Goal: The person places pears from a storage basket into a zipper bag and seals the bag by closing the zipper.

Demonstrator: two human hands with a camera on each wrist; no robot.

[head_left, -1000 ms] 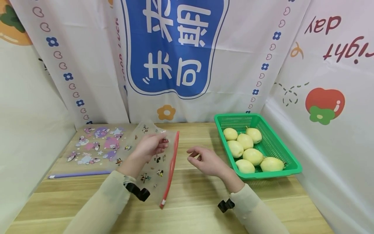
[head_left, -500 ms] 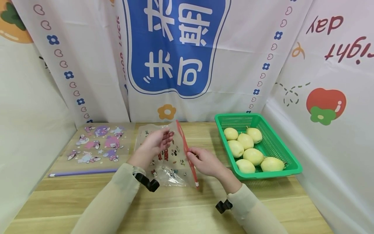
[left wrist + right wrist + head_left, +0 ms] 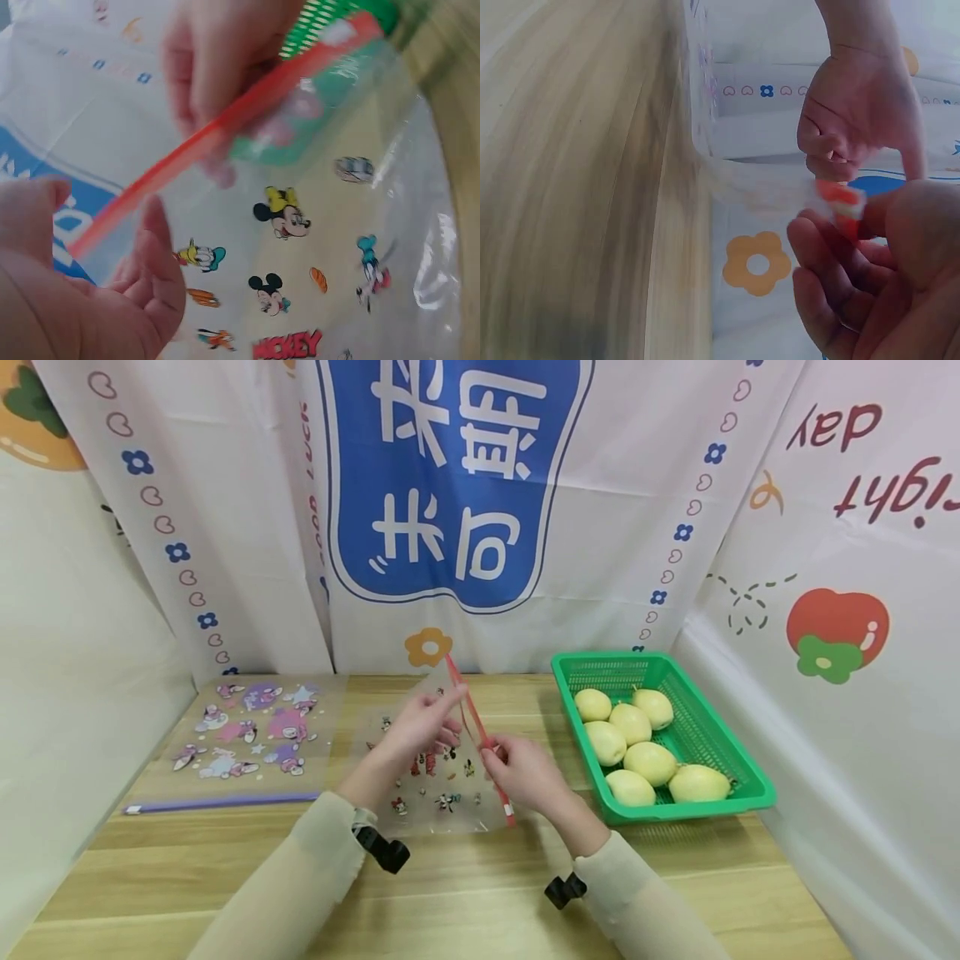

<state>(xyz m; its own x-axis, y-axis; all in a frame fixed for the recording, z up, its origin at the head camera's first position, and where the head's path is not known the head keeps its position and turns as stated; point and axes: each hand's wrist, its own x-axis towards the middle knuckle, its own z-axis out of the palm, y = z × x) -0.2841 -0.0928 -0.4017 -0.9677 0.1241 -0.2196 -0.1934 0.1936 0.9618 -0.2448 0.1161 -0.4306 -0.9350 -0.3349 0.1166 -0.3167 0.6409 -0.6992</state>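
Note:
A clear slider zip bag (image 3: 442, 777) with a red zip strip (image 3: 472, 710) and cartoon prints is tilted up off the wooden table in the head view. My right hand (image 3: 525, 772) pinches the red strip between thumb and fingers, near its white slider (image 3: 508, 810). Beside the strip's far part is my left hand (image 3: 423, 727), thumb extended and fingers loosely bent. In the left wrist view a gap shows between the left thumb and fingertips (image 3: 154, 210), with the strip passing just beyond them. The right wrist view shows the strip's end (image 3: 844, 206) at the right fingers.
A second zip bag (image 3: 258, 739) with pink and purple prints and a purple strip (image 3: 225, 802) lies flat at the left. At the right stands a green basket (image 3: 720, 727) holding several pale yellow pears (image 3: 630, 722). Printed cloth walls (image 3: 615, 527) enclose the wooden table (image 3: 450, 902).
The right hand moved left and took hold of the red strip. The red-strip bag was turned and shifted right, then its zip edge raised. The left hand moved right toward the strip.

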